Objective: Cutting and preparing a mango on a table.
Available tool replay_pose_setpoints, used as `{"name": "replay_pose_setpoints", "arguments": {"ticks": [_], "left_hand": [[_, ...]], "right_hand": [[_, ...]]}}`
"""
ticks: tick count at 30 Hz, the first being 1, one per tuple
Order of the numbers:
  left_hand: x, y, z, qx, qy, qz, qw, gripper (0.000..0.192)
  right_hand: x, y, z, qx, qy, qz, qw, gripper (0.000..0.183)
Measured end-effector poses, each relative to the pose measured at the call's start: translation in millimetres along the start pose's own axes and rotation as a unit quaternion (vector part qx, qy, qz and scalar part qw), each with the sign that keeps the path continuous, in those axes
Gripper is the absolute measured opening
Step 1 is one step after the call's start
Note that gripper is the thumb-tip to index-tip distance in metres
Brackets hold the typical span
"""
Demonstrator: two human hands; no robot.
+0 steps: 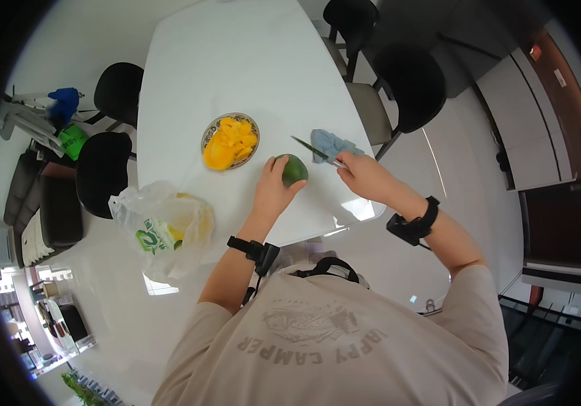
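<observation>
My left hand (273, 189) grips a green mango (295, 171) on the white table (199, 66), fingers over its top and thumb at its near side. To the right, my right hand (359, 175) is closed around the handle of a knife (316, 149); the blade points up and left, apart from the mango. A crumpled blue cloth (332, 143) lies behind the knife and partly under it. Left of the mango, a patterned plate (256, 129) bears yellow mango pieces, with one large smooth piece (218, 154) at its near left.
A translucent plastic bag (161, 228) with yellow contents sits at the table's near left corner. Black chairs (102, 175) stand along the left side, and others (412, 86) along the right. The table's near edge runs just in front of my body.
</observation>
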State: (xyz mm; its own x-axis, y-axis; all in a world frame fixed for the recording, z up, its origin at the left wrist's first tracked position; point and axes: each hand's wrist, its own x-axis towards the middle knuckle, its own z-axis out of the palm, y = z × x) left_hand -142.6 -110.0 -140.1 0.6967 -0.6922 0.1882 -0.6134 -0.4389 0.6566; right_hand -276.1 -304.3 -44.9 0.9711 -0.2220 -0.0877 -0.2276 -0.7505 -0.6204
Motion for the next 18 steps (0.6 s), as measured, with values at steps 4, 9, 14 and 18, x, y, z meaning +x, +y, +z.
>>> {"name": "replay_pose_setpoints", "arguments": {"ticks": [4,9,14,18], "left_hand": [[1.1,9.7,-0.9,-0.003,-0.004,-0.023,1.0,0.069],[2.8,17.1,-7.7,-0.005,-0.026,-0.056,0.998,0.066],[1.8,14.8,-7.8,0.01,-0.009,-0.041,0.999,0.068],[0.6,13.8,-8.2,0.009,0.006,-0.031,0.999,0.065]], "right_hand": [[-13.5,-26.2,-33.5,-0.098,-0.04,-0.024,0.994,0.02],[-11.8,-43.0,-47.7,-0.163,-0.098,-0.053,0.98,0.016],[6.1,-48.1,-41.4,-0.22,-0.139,-0.025,0.965,0.016],[13.6,-59.1,-40.3,-0.235,-0.168,-0.012,0.957,0.017]]}}
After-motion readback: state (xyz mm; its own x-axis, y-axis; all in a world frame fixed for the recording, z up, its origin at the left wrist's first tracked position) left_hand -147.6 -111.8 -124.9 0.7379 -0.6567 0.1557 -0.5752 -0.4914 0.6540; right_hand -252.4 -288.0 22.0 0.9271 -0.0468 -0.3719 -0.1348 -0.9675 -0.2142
